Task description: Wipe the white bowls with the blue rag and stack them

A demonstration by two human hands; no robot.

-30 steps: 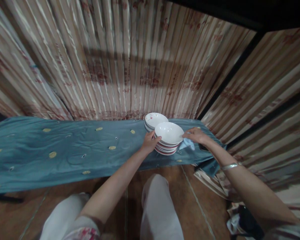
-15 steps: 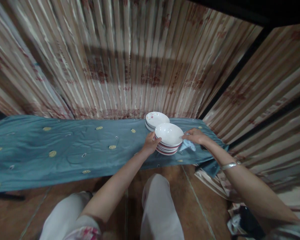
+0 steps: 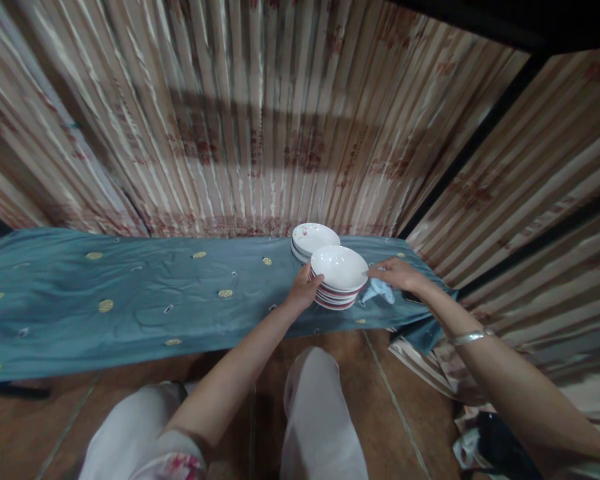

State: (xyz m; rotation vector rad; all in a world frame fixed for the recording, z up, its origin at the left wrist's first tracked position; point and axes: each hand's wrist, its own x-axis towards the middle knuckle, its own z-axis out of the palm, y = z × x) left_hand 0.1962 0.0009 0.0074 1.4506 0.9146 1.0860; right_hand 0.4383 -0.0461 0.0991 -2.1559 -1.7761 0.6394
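Note:
A stack of white bowls with red bands (image 3: 341,267) stands on the blue-green tablecloth near its front edge. My left hand (image 3: 305,290) grips the left side of the top bowl, its thumb over the rim and its other fingers mostly hidden behind. My right hand (image 3: 397,273) is at the right rim, its fingers pinched together. A crumpled light blue cloth (image 3: 380,291) hangs below those fingers and appears held in them; whether the fingertips also touch the bowl is hard to tell. Behind the bowls is a stack of white plates (image 3: 314,235) with a floral pattern.
The long table with its patterned blue-green cover (image 3: 145,293) runs off to the left. A dark flat object (image 3: 413,297) lies beyond my right wrist. Patterned curtains (image 3: 260,133) hang behind the table and to the right. Bags (image 3: 480,440) sit on the floor at lower right.
My right hand has shifted slightly right along the bowl's rim. My left hand keeps its grip, and the stacks stand as before.

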